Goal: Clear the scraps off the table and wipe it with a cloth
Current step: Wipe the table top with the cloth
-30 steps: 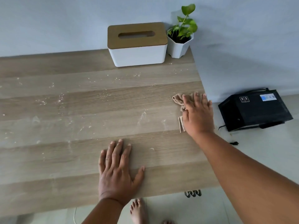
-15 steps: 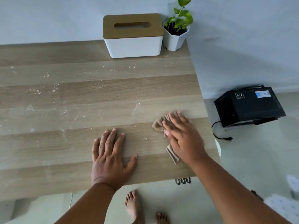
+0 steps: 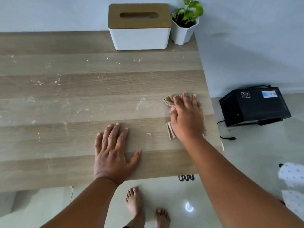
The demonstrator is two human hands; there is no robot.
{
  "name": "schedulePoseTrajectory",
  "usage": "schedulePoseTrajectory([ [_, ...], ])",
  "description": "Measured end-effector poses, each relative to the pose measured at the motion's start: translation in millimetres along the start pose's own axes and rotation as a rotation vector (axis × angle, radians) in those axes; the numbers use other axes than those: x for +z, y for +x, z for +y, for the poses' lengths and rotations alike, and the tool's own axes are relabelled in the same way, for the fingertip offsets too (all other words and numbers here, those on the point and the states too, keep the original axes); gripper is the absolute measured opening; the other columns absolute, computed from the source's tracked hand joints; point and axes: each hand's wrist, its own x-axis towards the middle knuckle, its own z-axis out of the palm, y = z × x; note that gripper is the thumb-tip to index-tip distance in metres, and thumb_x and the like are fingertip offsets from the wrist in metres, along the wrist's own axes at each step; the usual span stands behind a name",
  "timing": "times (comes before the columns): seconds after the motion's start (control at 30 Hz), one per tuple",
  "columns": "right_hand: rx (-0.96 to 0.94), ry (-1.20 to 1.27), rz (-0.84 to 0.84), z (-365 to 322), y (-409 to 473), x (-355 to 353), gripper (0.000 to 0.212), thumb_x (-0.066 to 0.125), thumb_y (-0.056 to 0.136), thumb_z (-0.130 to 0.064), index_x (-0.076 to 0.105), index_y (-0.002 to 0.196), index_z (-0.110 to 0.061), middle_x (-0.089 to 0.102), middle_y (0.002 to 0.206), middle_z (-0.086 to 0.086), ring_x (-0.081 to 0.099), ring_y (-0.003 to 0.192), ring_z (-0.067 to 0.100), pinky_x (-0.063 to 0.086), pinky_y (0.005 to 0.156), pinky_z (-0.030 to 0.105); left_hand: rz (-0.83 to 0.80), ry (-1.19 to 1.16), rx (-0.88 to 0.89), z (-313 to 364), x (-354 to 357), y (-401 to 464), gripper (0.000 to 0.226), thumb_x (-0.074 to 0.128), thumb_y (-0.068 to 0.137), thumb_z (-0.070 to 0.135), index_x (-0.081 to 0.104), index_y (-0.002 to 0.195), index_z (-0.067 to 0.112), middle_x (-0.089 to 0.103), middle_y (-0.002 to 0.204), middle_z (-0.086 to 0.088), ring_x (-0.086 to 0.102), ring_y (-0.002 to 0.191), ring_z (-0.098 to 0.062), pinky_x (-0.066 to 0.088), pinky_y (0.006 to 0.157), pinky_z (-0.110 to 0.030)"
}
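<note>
Pressing cloth (image 3: 169, 100) flat: right hand (image 3: 186, 118), fingers spread; left hand (image 3: 113, 153) splayed on table (image 3: 49, 145); tissue box (image 3: 139, 32), plant pot (image 3: 182, 34) behind.

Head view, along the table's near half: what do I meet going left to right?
Left hand flat on the wooden table → small white scrap → right hand pressing the beige cloth → table's right edge.

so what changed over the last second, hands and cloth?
The right hand swept the cloth from the table's right edge in toward the near middle, then back out to the right, pressing it flat throughout. Nothing taken hold of or let go. The left hand stayed flat on the table; the tissue box, plant pot and crumbs are unmoved.
</note>
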Motion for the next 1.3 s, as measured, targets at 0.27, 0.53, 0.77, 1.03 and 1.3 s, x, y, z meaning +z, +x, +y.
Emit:
schedulePoseTrajectory([
  [0.27,-0.297,0.09,-0.012,-15.3,-47.4,7.0,0.042,0.055,0.102,-0.039,0.064,0.14,-0.024,0.049,0.158,0.01,0.035,0.15,0.042,0.03,0.12,0.057,0.007,0.017,-0.007,-0.1,1.1,0.4,0.081,0.047,0.085,0.074,0.043,0.15,0.024,0.03,0.165,-0.003,0.013,0.158,-0.022,0.013,0.126,-0.054],
  [0.53,-0.371,0.056,-0.016,64.9,-98.5,-2.5,0.046,0.054,0.103,-0.037,0.058,0.147,-0.024,0.042,0.163,0.003,0.028,0.156,0.031,0.027,0.122,0.059,0.01,0.007,-0.008,1.5,0.1,0.4,0.082,0.048,0.085,0.074,0.041,0.15,0.024,0.029,0.166,-0.004,0.014,0.158,-0.023,0.013,0.126,-0.054],
  [0.77,0.002,-0.081,-0.044,28.4,-32.5,-0.6,0.054,0.034,0.105,-0.047,0.044,0.155,-0.028,0.029,0.168,0.014,0.017,0.156,0.046,0.017,0.123,0.065,0.024,-0.008,-0.015,2.0,1.1,0.1,0.081,0.052,0.085,0.072,0.041,0.149,0.025,0.029,0.165,-0.003,0.015,0.158,-0.024,0.013,0.126,-0.054],
  [1.03,-0.201,0.011,-0.07,-21.0,-34.8,10.7,0.055,0.035,0.103,-0.054,0.053,0.149,-0.03,0.033,0.167,0.01,0.018,0.156,0.044,0.015,0.125,0.06,-0.001,-0.009,-0.015,3.5,-2.9,1.4,0.079,0.051,0.086,0.069,0.04,0.151,0.025,0.029,0.165,-0.003,0.015,0.158,-0.024,0.012,0.126,-0.054],
  [1.3,-0.522,0.041,-0.056,45.7,-106.2,8.3,0.047,0.046,0.106,-0.049,0.057,0.147,-0.028,0.038,0.166,0.001,0.024,0.157,0.032,0.023,0.123,0.06,-0.023,-0.024,-0.019,6.1,-7.2,1.1,0.078,0.052,0.087,0.068,0.041,0.151,0.023,0.029,0.166,-0.004,0.013,0.158,-0.023,0.011,0.127,-0.054],
])
